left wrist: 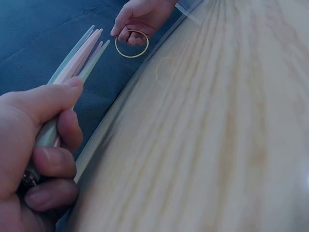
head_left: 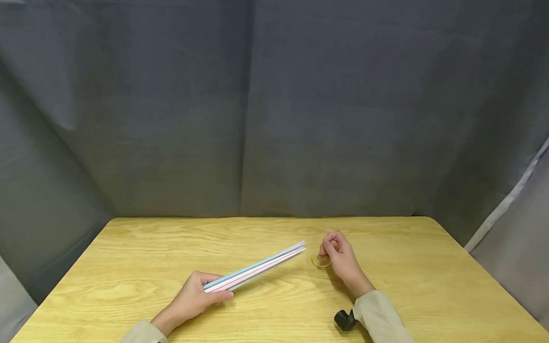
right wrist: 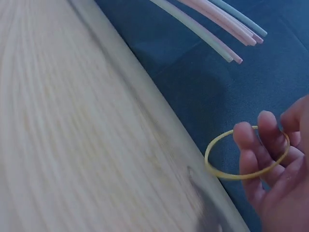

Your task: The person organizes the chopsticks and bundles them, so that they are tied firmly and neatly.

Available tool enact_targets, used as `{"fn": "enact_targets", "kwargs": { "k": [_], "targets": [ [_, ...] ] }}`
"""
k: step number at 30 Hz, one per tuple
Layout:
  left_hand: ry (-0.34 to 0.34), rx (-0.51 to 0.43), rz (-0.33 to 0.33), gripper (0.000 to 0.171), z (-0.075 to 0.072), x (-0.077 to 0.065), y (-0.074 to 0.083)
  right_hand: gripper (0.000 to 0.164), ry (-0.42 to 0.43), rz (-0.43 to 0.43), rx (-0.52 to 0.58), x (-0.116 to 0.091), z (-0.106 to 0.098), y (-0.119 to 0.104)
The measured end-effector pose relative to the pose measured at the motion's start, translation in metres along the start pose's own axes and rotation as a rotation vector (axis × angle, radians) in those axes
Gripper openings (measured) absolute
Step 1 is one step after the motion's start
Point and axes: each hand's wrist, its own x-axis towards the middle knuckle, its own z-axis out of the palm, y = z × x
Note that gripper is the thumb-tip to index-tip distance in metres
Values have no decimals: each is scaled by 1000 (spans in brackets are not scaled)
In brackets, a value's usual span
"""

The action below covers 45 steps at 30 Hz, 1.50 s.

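Note:
My left hand [head_left: 189,299] grips a bundle of long, thin pastel straws [head_left: 261,268] by the near end, above the table. They are blue, white, pink and pale green, and their far ends slant up to the right, slightly fanned in the left wrist view. Just beyond those ends, my right hand [head_left: 342,258] holds a thin yellow rubber band [right wrist: 227,176] with curled fingers. The band forms a loose loop at the fingertips, apart from the straws. Part of the bundle is hidden inside the left hand.
A light wood-grain table [head_left: 139,267] with rounded far corners lies under both hands. Dark grey curtains [head_left: 258,115] hang behind it and at the sides. A black device [head_left: 344,320] is attached by the right sleeve cuff.

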Motion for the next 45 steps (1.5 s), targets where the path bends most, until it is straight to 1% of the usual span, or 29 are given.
{"fn": "enact_targets", "kwargs": {
  "k": [2, 5, 8, 11, 14, 16, 19, 23, 25, 28, 31, 32, 35, 37, 42, 45],
  "targets": [
    [1, 3, -11, 26, 1, 1, 0, 7, 0, 27, 9, -2, 0, -2],
    [11, 12, -35, 27, 0, 1, 1, 8, -24, 44, -10, -2, -1, -2],
    [10, 12, -53, 30, 0, 2, 2, 10, -52, 47, 0, -2, -2, -2],
    [7, 7, -64, 31, 0, 2, 2, 12, -107, 21, 2, -2, -3, 0],
    [11, 0, -74, 32, 1, 1, 2, 14, -165, -26, -4, -2, -6, 5],
    [13, -3, -75, 32, 1, 1, 2, 13, -186, -48, -1, -2, -7, 8],
    [15, -10, -74, 32, 2, 1, 2, 13, -166, -56, 5, -2, -8, 9],
    [19, -3, -70, 30, 3, 0, 1, 20, -103, -38, 15, -3, -8, 7],
    [22, 3, -71, 29, 3, 0, 1, 19, -71, -23, 13, -3, -7, 6],
    [23, 3, -76, 29, 3, -1, 1, 14, -24, -17, -18, -3, -7, 6],
    [17, -5, -82, 29, 3, -2, 2, 13, -8, -36, -49, -4, -8, 5],
    [15, -8, -82, 29, 3, -2, 2, 15, -11, -48, -47, -4, -8, 5],
    [10, -13, -79, 28, 3, -2, 2, 25, -55, -67, -6, -4, -8, 5],
    [10, -11, -68, 28, 3, -1, 2, 31, -87, -66, 38, -4, -8, 3],
    [6, -8, -50, 28, 2, 0, 3, 47, -157, -36, 137, -4, -8, -3],
    [0, -5, -47, 28, 2, 0, 5, 55, -189, -17, 163, -4, -6, -8]
  ]
}}
